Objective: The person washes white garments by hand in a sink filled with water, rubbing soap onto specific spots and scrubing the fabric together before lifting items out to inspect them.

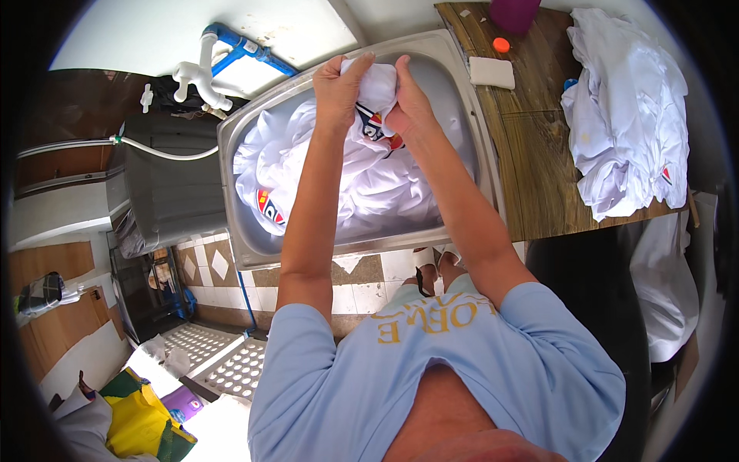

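Both my hands are raised over a metal sink (245, 248) heaped with wet white cloth. My left hand (337, 91) grips a bunched part of a white garment (377, 86), its fingers curled into the fabric. On the other side of the same bunch, my right hand (409, 98) presses in with the thumb up. A dark, red and white print shows on the garment just below my hands. More white garments (308, 173) lie crumpled in the sink, one with a similar print at the left. Where the held piece ends among them is hidden.
Right of the sink stands a wooden counter (531, 165) with a pale bar (493, 73), an orange cap (501, 45), a purple container (514, 11) and a pile of white garments (627, 115). A white tap (202, 75) on blue pipe is at the sink's upper left.
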The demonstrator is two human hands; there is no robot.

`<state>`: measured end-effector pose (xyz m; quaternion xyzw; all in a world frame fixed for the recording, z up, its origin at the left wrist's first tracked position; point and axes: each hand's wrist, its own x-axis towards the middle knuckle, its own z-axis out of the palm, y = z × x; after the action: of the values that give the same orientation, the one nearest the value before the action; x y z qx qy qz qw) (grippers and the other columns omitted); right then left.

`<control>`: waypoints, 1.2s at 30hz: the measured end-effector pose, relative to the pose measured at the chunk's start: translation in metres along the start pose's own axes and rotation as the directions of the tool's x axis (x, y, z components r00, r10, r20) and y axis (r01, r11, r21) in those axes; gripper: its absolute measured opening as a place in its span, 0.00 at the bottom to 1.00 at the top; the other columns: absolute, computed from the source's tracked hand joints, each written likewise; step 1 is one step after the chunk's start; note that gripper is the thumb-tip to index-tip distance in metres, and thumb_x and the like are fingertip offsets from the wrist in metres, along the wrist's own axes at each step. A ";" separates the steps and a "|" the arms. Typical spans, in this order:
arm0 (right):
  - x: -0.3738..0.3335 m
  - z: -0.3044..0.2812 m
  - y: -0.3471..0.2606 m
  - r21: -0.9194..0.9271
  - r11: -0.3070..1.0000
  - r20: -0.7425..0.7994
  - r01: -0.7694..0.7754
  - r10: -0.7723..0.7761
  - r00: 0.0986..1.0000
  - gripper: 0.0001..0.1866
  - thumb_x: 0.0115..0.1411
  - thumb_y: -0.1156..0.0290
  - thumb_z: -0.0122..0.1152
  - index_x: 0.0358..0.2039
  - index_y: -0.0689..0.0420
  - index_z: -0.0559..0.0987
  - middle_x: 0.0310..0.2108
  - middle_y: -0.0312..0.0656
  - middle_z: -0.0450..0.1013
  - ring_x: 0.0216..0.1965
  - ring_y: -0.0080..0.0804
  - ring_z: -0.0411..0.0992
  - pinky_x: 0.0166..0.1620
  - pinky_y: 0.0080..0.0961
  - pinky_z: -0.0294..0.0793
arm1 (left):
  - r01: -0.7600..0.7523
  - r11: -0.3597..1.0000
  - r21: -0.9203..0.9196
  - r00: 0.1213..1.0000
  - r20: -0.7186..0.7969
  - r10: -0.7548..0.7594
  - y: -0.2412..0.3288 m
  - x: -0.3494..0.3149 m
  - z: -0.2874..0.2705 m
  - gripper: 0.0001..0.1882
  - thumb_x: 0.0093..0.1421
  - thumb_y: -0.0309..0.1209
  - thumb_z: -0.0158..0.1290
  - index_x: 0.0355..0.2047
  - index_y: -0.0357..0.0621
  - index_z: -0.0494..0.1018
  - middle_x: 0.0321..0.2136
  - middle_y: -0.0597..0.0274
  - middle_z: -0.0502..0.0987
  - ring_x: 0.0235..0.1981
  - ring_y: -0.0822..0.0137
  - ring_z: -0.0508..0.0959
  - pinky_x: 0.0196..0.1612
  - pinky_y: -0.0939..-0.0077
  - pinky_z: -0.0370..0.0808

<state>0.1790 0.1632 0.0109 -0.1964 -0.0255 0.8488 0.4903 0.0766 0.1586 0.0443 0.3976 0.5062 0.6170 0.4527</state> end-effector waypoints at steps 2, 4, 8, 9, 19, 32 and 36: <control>0.007 -0.019 0.000 -0.101 0.995 -0.060 0.012 -0.019 0.998 0.25 0.62 0.46 0.47 0.41 0.57 0.71 0.39 0.39 0.72 0.41 0.31 0.72 0.46 0.32 0.72 | -0.256 0.893 0.369 0.962 0.006 0.273 -0.013 -0.016 0.024 0.13 0.49 0.30 0.62 0.15 0.42 0.69 0.12 0.69 0.72 0.11 0.75 0.68 0.17 0.78 0.64; 0.019 -0.048 0.003 -0.159 0.987 -0.061 0.037 -0.048 0.997 0.25 0.63 0.46 0.45 0.42 0.58 0.69 0.37 0.41 0.71 0.39 0.32 0.71 0.43 0.33 0.73 | -0.433 0.719 0.543 0.895 0.168 0.413 -0.026 -0.018 0.029 0.09 0.47 0.29 0.60 0.17 0.43 0.71 0.14 0.64 0.73 0.15 0.67 0.70 0.20 0.74 0.67; 0.028 -0.064 0.022 0.241 0.970 -0.028 -0.021 0.028 0.999 0.24 0.64 0.47 0.42 0.40 0.57 0.69 0.35 0.41 0.70 0.36 0.33 0.71 0.35 0.36 0.74 | -0.695 0.184 0.695 0.667 0.528 0.526 -0.056 -0.014 0.020 0.04 0.44 0.29 0.58 0.22 0.46 0.74 0.18 0.54 0.75 0.22 0.51 0.75 0.26 0.66 0.72; 0.016 -0.039 0.030 -0.021 0.999 -0.128 0.030 -0.033 0.991 0.21 0.65 0.50 0.43 0.40 0.57 0.69 0.35 0.41 0.70 0.36 0.35 0.71 0.36 0.35 0.74 | -0.599 0.267 0.755 0.771 0.455 0.445 -0.058 0.000 -0.003 0.06 0.44 0.29 0.58 0.25 0.47 0.75 0.20 0.54 0.75 0.23 0.51 0.76 0.28 0.64 0.73; 0.019 -0.040 0.040 -0.113 0.993 -0.149 0.014 -0.031 0.988 0.19 0.65 0.51 0.42 0.39 0.54 0.70 0.40 0.40 0.70 0.40 0.35 0.72 0.42 0.33 0.74 | -0.619 0.288 0.730 0.768 0.487 0.417 -0.056 0.010 -0.017 0.05 0.47 0.30 0.57 0.27 0.48 0.76 0.22 0.53 0.75 0.23 0.51 0.74 0.26 0.64 0.71; 0.016 -0.056 0.032 -0.154 0.987 -0.189 0.053 -0.082 0.979 0.16 0.65 0.51 0.42 0.37 0.51 0.68 0.34 0.40 0.69 0.34 0.37 0.70 0.36 0.39 0.73 | -0.664 0.326 0.673 0.733 0.500 0.461 -0.071 0.002 -0.004 0.11 0.46 0.33 0.57 0.32 0.50 0.77 0.26 0.51 0.77 0.26 0.50 0.77 0.30 0.63 0.73; 0.017 -0.087 0.030 -0.012 0.994 0.023 0.109 -0.108 0.994 0.16 0.64 0.52 0.45 0.37 0.53 0.68 0.35 0.40 0.69 0.34 0.36 0.71 0.36 0.36 0.73 | -0.715 0.385 0.583 0.694 0.529 0.489 -0.080 -0.011 0.001 0.09 0.49 0.34 0.56 0.31 0.49 0.76 0.25 0.49 0.76 0.26 0.48 0.76 0.30 0.61 0.72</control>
<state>0.1781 0.1492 -0.0812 -0.1884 -0.0474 0.8228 0.5340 0.0928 0.1548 -0.0350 0.7844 0.4647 0.4080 0.0491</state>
